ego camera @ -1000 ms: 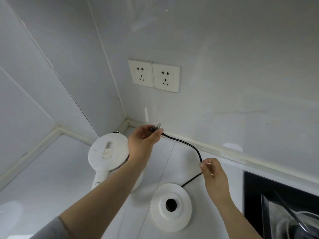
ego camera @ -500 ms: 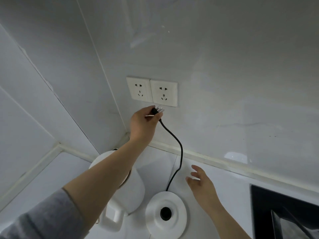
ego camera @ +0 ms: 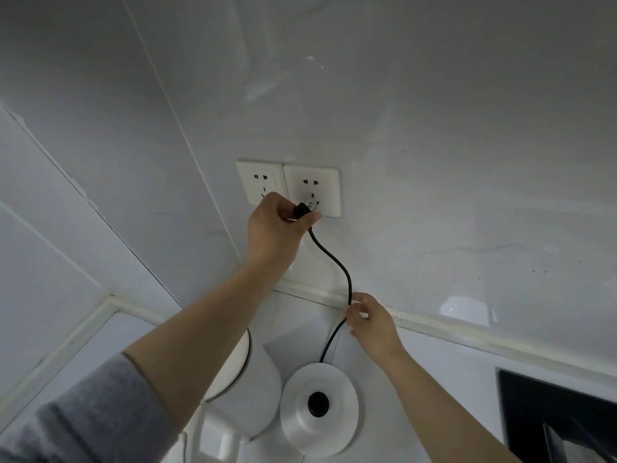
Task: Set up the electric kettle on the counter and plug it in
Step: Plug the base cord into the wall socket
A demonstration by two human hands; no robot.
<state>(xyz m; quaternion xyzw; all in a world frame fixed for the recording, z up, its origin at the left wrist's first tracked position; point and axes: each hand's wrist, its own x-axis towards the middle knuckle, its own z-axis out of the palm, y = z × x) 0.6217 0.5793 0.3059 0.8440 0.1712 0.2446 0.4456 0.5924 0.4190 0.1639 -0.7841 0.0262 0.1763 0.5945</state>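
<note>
My left hand (ego camera: 275,228) grips the black plug (ego camera: 302,210) and holds its metal prongs right at the lower holes of the right wall socket (ego camera: 312,190). From the plug the black cord (ego camera: 345,272) hangs down to the round white kettle base (ego camera: 319,409) on the counter. My right hand (ego camera: 369,320) pinches the cord partway down. The white kettle (ego camera: 257,389) stands left of the base, partly hidden under my left forearm.
A second socket (ego camera: 258,182) sits just left of the first on the white tiled wall. A black cooktop (ego camera: 554,412) lies at the lower right. The counter corner is at the left, where two walls meet.
My left hand rose with the plug from below the sockets to the right socket's face. My right hand, open half a second ago, now holds the cord.
</note>
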